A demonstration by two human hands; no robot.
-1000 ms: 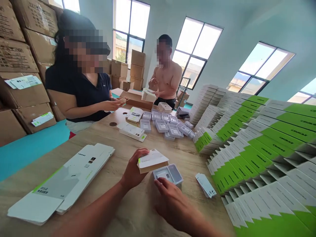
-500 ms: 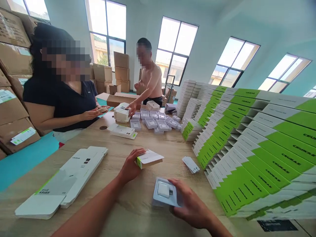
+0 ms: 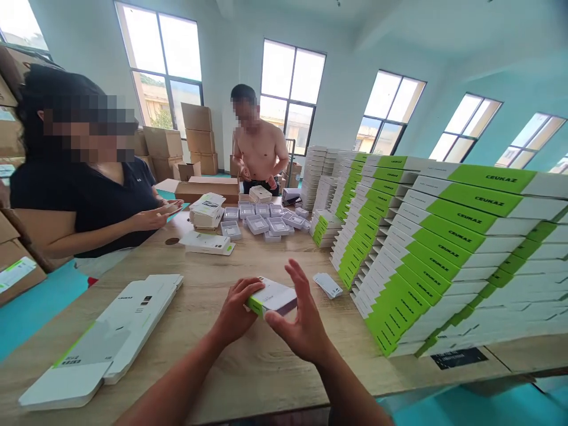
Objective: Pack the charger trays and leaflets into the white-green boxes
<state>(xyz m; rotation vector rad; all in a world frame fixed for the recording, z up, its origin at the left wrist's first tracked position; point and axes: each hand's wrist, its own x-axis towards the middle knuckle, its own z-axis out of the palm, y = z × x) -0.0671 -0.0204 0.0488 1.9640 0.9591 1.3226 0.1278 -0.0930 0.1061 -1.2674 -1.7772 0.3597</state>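
Note:
My left hand (image 3: 239,310) grips a small white and green box (image 3: 277,294) by its left side, just above the table. My right hand (image 3: 306,322) is at the box's right end, thumb by the near edge and fingers raised and spread apart. A greyish edge shows at that end of the box; whether it is the plastic tray inside, I cannot tell. Beyond my right hand lies a small pile of white cards (image 3: 327,284). Flat unfolded boxes (image 3: 118,331) are stacked at the left of the table.
Tall stacks of white and green boxes (image 3: 421,260) line the right side. Several clear plastic trays (image 3: 257,223) lie at the back, by stacked white flat boxes (image 3: 206,208). A co-worker in a dark shirt (image 3: 89,189) is at left; another person (image 3: 260,148) stands behind.
My right hand has moved up and left to the box, and the plastic tray it held no longer shows. The view has turned right. The far person has drawn an arm back from the table.

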